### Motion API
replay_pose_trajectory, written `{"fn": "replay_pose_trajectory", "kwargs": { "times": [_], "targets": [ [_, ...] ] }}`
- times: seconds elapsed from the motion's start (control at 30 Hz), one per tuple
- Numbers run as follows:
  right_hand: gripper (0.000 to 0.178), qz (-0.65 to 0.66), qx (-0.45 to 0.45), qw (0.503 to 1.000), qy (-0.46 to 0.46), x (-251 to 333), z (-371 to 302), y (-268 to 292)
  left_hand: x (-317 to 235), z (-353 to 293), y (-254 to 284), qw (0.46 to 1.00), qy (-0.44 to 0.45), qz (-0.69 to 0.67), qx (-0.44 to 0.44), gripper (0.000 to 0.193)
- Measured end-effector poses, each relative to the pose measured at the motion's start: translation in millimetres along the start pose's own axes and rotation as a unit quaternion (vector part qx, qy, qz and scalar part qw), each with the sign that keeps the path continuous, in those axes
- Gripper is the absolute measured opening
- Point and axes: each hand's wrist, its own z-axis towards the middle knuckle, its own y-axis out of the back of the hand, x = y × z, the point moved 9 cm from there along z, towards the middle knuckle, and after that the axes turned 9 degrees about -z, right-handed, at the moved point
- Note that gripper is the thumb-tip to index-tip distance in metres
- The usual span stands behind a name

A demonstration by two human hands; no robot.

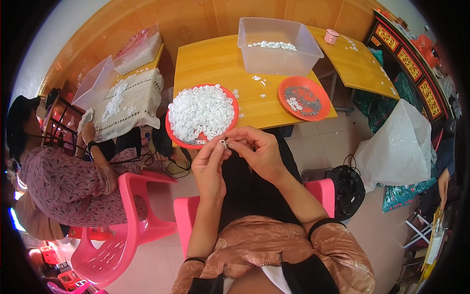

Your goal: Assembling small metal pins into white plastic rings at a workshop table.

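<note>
Close together in front of my body, just off the table's near edge, both hands are closed at the fingertips. My left hand (210, 164) pinches a small white plastic piece (223, 143) with a hole in it. My right hand (257, 152) has thumb and forefinger pressed together against that piece; whatever lies between them is too small to make out. Just beyond my left hand sits a red round tray (237, 109) heaped with white oval plastic pieces (200, 110). To the right, an orange-red plate (324, 110) bears small grey metal parts (304, 98) and several white pieces.
A clear plastic bin (279, 61) with white pieces stands at the table's (205, 61) far side. On the left, a person (73, 181) works at a cloth-covered table (139, 95). A pink chair (132, 210) stands between us. A white sack (399, 144) is on the floor at right.
</note>
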Motion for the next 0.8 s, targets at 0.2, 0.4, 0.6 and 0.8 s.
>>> {"fn": "replay_pose_trajectory", "kwargs": {
  "times": [0.2, 0.4, 0.6, 0.8],
  "targets": [
    [0.016, 0.005, 0.003, 1.000, 0.005, 1.8, 0.7, 0.2, -1.1, 0.2, 0.7, 1.000, -0.005, 0.007, -0.016, 0.021],
    [0.015, -0.045, -0.014, 0.998, 0.052, 16.5, -0.8, 2.6, -11.7, -0.3, -3.5, 0.992, -0.096, 0.087, 0.012, 0.019],
    [0.011, -0.098, -0.058, 0.989, 0.094, 19.5, -6.2, 8.5, -21.6, -4.9, -14.7, 0.966, -0.161, 0.195, 0.049, 0.019],
    [0.015, -0.110, -0.083, 0.985, 0.102, 14.0, -8.7, 12.9, -15.9, -3.3, -17.3, 0.970, -0.143, 0.185, 0.067, 0.020]
  ]
}}
